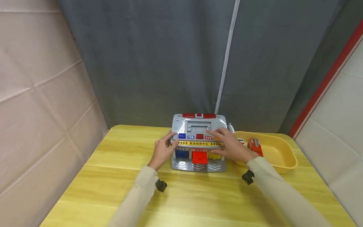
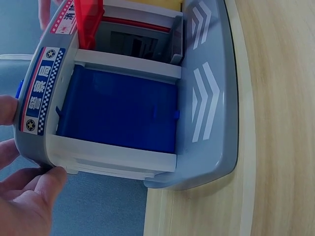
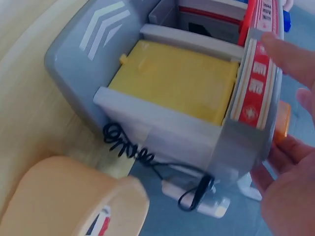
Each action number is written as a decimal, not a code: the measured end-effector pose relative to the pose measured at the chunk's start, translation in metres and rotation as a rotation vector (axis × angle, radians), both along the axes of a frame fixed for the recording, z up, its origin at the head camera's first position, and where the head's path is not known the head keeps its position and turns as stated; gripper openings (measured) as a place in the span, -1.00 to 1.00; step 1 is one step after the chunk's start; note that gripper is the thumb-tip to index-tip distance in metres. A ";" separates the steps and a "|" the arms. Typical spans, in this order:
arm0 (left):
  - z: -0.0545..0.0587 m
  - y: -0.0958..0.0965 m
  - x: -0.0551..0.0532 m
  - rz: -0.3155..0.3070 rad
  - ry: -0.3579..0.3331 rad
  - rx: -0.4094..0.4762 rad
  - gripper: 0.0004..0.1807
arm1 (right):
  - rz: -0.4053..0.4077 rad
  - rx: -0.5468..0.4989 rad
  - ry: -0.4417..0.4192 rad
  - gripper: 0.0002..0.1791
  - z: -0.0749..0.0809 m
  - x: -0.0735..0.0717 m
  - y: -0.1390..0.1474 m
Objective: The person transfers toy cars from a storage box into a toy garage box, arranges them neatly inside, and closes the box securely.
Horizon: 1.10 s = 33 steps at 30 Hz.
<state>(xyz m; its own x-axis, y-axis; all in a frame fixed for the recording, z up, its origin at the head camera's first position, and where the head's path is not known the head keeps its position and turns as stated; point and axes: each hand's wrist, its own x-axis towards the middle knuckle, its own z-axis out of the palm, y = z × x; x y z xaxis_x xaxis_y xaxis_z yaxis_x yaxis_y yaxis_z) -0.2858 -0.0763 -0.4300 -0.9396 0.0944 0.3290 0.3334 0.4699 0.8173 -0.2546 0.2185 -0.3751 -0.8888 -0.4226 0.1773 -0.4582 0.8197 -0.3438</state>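
Observation:
A grey toy rescue station (image 1: 199,127) stands on the table, with red, blue and yellow doors along its front. My left hand (image 1: 163,151) grips the left end of its roof, thumb at the front edge and fingers over the side. At the right end my right hand (image 1: 231,146) holds the roof, thumb on the front and fingers spread over the top. In the left wrist view the blue door (image 2: 118,110) is closed and the red door (image 2: 89,22) is swung up. The yellow door (image 3: 174,81) is closed in the right wrist view.
Right of the station stands a yellow tub (image 1: 292,159) holding a red toy truck (image 1: 256,146) and a partly hidden white toy vehicle (image 1: 241,141). A black coiled cord (image 3: 125,142) hangs at the station's right side. A grey curtain (image 1: 158,69) rises behind the wooden table (image 1: 113,176).

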 end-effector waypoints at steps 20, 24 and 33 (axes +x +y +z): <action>0.002 0.001 0.002 0.008 -0.012 0.008 -0.61 | -0.310 -0.256 -0.037 -0.30 -0.011 0.004 0.070; 0.003 0.001 0.002 0.002 -0.018 0.011 -0.62 | -0.384 -0.290 -0.089 -0.27 -0.015 0.005 0.085; 0.002 0.001 0.004 0.006 -0.034 0.013 -0.61 | -0.449 -0.289 -0.009 -0.28 -0.028 0.006 0.106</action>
